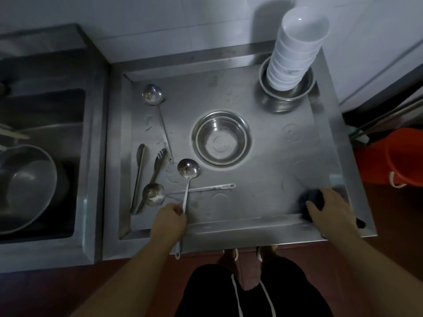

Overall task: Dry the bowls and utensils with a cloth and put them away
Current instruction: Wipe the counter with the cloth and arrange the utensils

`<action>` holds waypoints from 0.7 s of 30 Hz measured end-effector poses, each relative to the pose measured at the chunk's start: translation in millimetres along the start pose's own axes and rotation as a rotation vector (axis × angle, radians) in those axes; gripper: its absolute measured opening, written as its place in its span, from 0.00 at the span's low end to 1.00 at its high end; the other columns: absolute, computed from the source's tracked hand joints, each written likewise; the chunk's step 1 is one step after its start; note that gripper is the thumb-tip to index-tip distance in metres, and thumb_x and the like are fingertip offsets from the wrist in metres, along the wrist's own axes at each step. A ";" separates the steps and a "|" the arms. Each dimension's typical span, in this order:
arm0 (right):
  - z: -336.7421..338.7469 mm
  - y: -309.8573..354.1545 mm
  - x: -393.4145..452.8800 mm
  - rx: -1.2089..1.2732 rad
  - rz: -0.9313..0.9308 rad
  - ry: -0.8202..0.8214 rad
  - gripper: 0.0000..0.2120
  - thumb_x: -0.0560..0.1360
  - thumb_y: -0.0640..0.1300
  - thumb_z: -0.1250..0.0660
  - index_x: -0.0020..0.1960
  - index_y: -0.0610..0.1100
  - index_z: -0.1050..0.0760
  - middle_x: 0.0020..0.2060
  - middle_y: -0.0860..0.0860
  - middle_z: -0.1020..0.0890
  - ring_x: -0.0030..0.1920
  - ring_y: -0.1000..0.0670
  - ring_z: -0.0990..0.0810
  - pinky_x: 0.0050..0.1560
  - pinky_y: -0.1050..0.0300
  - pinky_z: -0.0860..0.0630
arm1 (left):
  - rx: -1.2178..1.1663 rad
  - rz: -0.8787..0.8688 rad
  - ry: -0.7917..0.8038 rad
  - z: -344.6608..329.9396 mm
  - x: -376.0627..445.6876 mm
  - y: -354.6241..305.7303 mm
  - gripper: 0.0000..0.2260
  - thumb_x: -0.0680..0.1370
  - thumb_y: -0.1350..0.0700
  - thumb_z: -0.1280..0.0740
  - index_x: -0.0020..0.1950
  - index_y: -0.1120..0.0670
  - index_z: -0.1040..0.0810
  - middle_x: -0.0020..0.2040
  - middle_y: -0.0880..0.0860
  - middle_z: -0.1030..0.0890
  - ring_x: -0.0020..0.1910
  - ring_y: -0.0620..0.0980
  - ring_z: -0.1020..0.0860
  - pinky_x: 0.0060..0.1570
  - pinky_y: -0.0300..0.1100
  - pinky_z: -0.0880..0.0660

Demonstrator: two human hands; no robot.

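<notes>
Dull grey, water-spotted stainless steel bench (263, 179). Silvery round steel bowl (221, 138) at centre, shiny silver long-handled ladles (188, 170) alongside. Plain white stacked ceramic bowls (295, 53) against pale grey wall tiles (160, 17). Dark navy crumpled cloth (314, 197). Bright orange plastic bucket (405, 156) on reddish-brown floor (393, 213). Black trousers with white drawstrings (251, 294).

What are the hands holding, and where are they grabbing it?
The left hand grips a ladle partway down its handle. The right hand rests on a dark cloth at the table's near edge; whether it grips the cloth cannot be told.
</notes>
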State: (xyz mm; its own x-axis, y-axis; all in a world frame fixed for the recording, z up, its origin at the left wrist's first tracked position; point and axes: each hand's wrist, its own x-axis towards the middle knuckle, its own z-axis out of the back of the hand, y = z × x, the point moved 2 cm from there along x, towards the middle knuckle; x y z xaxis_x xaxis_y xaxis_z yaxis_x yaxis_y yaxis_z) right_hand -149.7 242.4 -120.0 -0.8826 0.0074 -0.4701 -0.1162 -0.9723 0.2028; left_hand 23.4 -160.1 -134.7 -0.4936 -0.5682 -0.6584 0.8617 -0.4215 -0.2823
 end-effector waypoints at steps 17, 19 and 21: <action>-34.2 -3.9 -0.4 0.124 0.153 0.011 0.32 0.80 0.55 0.33 0.80 0.45 0.36 0.77 0.43 0.31 0.75 0.39 0.31 0.73 0.39 0.28 | 0.314 -0.488 -0.049 -73.5 -19.9 -146.2 0.18 0.79 0.54 0.34 0.69 0.52 0.22 0.63 0.53 0.21 0.61 0.55 0.21 0.58 0.52 0.22; -53.3 19.8 -6.7 0.130 0.360 -0.039 0.29 0.80 0.53 0.32 0.78 0.43 0.30 0.74 0.41 0.26 0.73 0.37 0.27 0.74 0.38 0.28 | 0.285 -0.466 -0.061 -78.9 -18.8 -150.7 0.17 0.79 0.54 0.34 0.67 0.52 0.22 0.62 0.53 0.21 0.60 0.55 0.21 0.56 0.51 0.23; -72.0 42.7 -8.3 0.101 0.642 -0.035 0.27 0.82 0.51 0.33 0.77 0.41 0.27 0.74 0.41 0.24 0.74 0.36 0.26 0.75 0.37 0.30 | 0.246 -0.445 -0.075 -82.7 -19.6 -152.8 0.16 0.79 0.55 0.34 0.67 0.52 0.21 0.62 0.53 0.21 0.60 0.55 0.21 0.57 0.51 0.22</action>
State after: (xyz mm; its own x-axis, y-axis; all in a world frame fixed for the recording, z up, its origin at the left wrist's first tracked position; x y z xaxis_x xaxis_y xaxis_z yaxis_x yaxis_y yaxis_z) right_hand -114.5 184.1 -169.3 -0.8049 -0.5585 -0.2006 0.3984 -0.7591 0.5149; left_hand -89.0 -26.1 -136.4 -0.8212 -0.3408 -0.4577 0.5174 -0.7831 -0.3452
